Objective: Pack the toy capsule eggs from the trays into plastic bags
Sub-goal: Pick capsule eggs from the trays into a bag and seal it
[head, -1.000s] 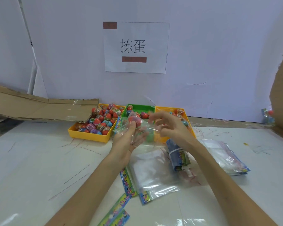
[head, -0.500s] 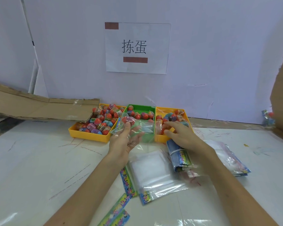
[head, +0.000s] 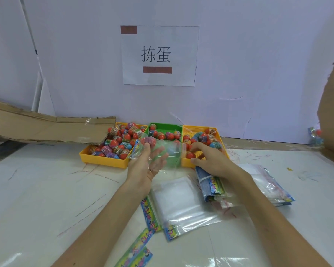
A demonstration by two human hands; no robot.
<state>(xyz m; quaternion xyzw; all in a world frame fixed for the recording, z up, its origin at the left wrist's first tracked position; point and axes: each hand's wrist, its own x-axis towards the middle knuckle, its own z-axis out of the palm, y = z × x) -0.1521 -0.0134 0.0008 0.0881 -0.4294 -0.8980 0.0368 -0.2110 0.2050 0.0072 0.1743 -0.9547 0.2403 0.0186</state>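
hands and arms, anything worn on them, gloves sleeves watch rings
Nothing worn shows. The left hand and right hand are bare, without gloves or visible rings. The left forearm and right forearm are uncovered to the frame edge: no sleeves, watch or bands.

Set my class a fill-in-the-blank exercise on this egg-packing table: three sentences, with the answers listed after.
The middle tray of the three is coloured ____.
The left hand holds a clear plastic ____.
The right hand reaches into the rightmost tray, which is ____.
Answers: green; bag; yellow.
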